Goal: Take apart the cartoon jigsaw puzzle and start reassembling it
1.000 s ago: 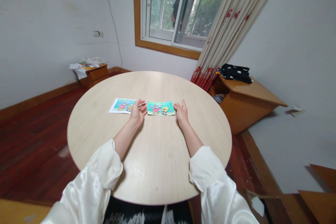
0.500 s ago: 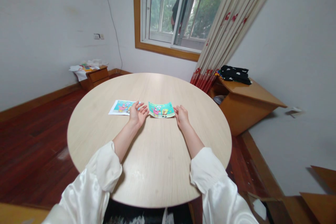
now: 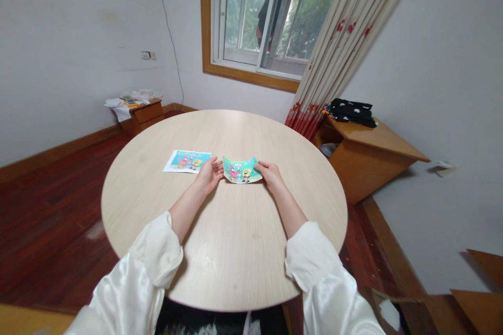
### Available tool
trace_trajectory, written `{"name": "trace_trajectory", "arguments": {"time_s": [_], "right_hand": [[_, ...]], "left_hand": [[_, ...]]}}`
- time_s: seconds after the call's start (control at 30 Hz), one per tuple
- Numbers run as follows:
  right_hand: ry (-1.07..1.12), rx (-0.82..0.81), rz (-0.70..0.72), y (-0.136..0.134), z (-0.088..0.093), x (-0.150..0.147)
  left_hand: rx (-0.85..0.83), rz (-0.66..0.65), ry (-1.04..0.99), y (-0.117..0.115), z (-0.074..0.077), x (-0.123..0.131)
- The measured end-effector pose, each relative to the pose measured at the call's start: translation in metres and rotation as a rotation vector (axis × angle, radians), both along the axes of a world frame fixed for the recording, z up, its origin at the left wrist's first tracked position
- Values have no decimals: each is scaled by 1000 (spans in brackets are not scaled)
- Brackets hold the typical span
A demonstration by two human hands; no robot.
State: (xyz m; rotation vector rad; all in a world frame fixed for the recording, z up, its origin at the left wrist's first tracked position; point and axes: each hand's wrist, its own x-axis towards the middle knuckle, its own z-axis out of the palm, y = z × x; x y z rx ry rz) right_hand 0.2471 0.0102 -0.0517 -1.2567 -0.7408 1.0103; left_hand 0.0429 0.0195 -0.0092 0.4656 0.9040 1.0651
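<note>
Far wall point(image 3: 243, 97): wood-framed sliding window point(image 3: 271, 15), cream curtain point(image 3: 340, 42) with red motifs at its right side. Right: brown wooden cabinet point(image 3: 377, 159) bearing black cloth point(image 3: 351, 111) with white spots. Left corner: small drawer unit point(image 3: 148, 114) topped with papers point(image 3: 121, 111); wall socket point(image 3: 145, 55) above, thin cable point(image 3: 168, 26) nearby.

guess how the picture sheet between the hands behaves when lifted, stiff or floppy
The picture sheet is probably floppy: it bows between the left hand and right hand. It looks paper-thin, so likely light and easily creased.
</note>
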Motion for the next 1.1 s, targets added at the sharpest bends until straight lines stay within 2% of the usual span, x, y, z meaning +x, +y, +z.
{"name": "trace_trajectory", "arguments": {"time_s": [0.17,0.37,0.57,0.73,0.93,1.1], "right_hand": [[-37,-18,45,-3,3,-4],[11,33,-1,-5,9,-9],[125,71,2,-9,15,-15],[335,52,-25,-7,13,-17],[420,5,49,-7,15,-19],[494,2,136,-11,21,-21]], "left_hand": [[58,-37,34,-3,-1,4],[107,-33,34,-13,12,7],[51,-59,-72,-18,16,4],[17,-96,-183,-15,13,0],[12,-126,-262,-12,12,-3],[13,-101,-289,-13,15,-4]]}}
